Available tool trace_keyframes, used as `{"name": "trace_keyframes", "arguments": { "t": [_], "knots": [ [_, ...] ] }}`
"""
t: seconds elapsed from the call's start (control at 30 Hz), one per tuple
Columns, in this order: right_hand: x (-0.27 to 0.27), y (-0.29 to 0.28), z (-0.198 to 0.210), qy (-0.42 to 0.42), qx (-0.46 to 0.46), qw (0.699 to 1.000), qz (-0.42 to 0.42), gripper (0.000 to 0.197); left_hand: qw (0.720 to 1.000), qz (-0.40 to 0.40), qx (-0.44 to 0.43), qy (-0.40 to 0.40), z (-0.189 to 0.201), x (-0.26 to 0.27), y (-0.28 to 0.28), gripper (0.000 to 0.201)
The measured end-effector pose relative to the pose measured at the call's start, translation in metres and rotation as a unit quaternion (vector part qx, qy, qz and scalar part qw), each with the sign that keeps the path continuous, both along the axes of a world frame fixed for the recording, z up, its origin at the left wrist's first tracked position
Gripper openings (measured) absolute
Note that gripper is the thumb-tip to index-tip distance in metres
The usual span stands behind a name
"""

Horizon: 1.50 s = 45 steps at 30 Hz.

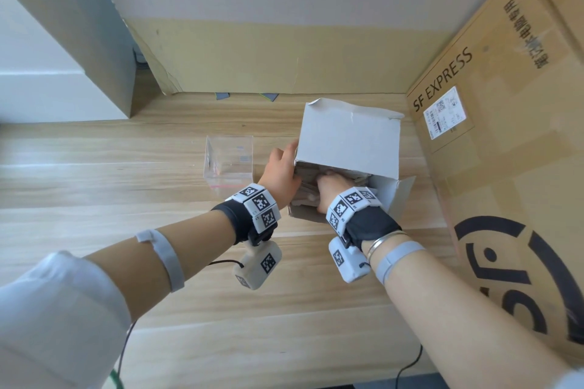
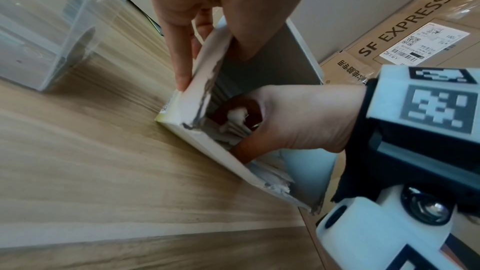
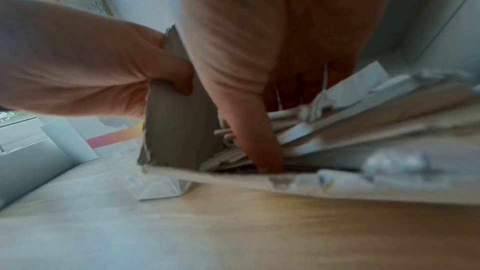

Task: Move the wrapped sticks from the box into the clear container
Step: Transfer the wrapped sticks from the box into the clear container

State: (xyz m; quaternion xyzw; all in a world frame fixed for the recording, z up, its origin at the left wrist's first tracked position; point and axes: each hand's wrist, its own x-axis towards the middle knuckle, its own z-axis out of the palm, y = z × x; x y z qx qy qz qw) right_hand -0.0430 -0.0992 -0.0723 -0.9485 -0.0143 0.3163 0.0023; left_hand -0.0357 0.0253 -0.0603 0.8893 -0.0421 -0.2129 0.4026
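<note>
A white cardboard box [image 1: 347, 142] stands open on the wooden table, its lid flap raised. Paper-wrapped sticks [image 3: 363, 122] lie piled inside it. My left hand [image 1: 292, 164] pinches the box's left wall [image 2: 192, 93], thumb inside and fingers outside. My right hand [image 1: 328, 186] reaches into the box, and in the left wrist view its fingers curl round a bunch of the wrapped sticks [image 2: 235, 126]. The clear container [image 1: 229, 161] stands just left of the box with nothing visible in it; it also shows as the clear container [image 2: 39, 38] at the upper left of the left wrist view.
A large brown SF EXPRESS carton [image 1: 505, 136] walls off the right side, close behind the box. A cardboard sheet [image 1: 268, 60] lines the back and another cardboard panel [image 1: 79, 25] stands at the far left. Bare table [image 1: 158, 262] stretches to the front and left.
</note>
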Motion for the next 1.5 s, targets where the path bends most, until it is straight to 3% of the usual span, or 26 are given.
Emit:
{"name": "trace_keyframes", "arguments": {
  "t": [0.23, 0.4, 0.6, 0.87, 1.03, 1.1, 1.2, 1.4, 1.5],
  "knots": [
    [-0.002, 0.004, 0.007, 0.008, 0.016, 1.000, -0.012, 0.035, 1.000, 0.005, -0.008, 0.001, -0.003, -0.002, 0.000, 0.073],
    [-0.001, 0.009, 0.011, 0.065, -0.037, 0.997, 0.015, 0.031, 1.000, 0.009, -0.001, 0.005, -0.001, -0.002, -0.001, 0.073],
    [-0.006, 0.008, 0.008, 0.047, -0.007, 0.999, 0.016, 0.027, 1.000, 0.006, 0.006, -0.002, -0.001, -0.002, -0.002, 0.071],
    [-0.002, 0.016, 0.015, 0.141, -0.049, 0.988, 0.029, 0.011, 1.000, -0.001, 0.021, -0.004, -0.001, 0.001, -0.003, 0.067],
    [-0.006, 0.003, 0.017, 0.039, 0.045, 0.998, 0.006, 0.011, 1.000, -0.003, 0.004, -0.015, -0.003, 0.005, -0.003, 0.063],
    [-0.004, -0.002, 0.019, 0.005, 0.095, 0.995, -0.011, 0.019, 1.000, 0.000, -0.008, -0.015, -0.001, 0.007, -0.003, 0.060],
    [-0.004, -0.013, 0.029, -0.029, 0.154, 0.987, -0.038, 0.013, 0.999, 0.022, -0.025, -0.010, 0.004, 0.009, -0.003, 0.056],
    [-0.007, -0.025, 0.046, -0.107, 0.328, 0.923, -0.172, 0.012, 0.999, 0.030, -0.007, 0.011, 0.009, 0.014, 0.000, 0.041],
    [-0.004, -0.025, 0.049, -0.138, 0.428, 0.861, -0.239, 0.009, 1.000, 0.008, 0.017, 0.021, 0.009, 0.019, -0.001, 0.039]
  ]
}}
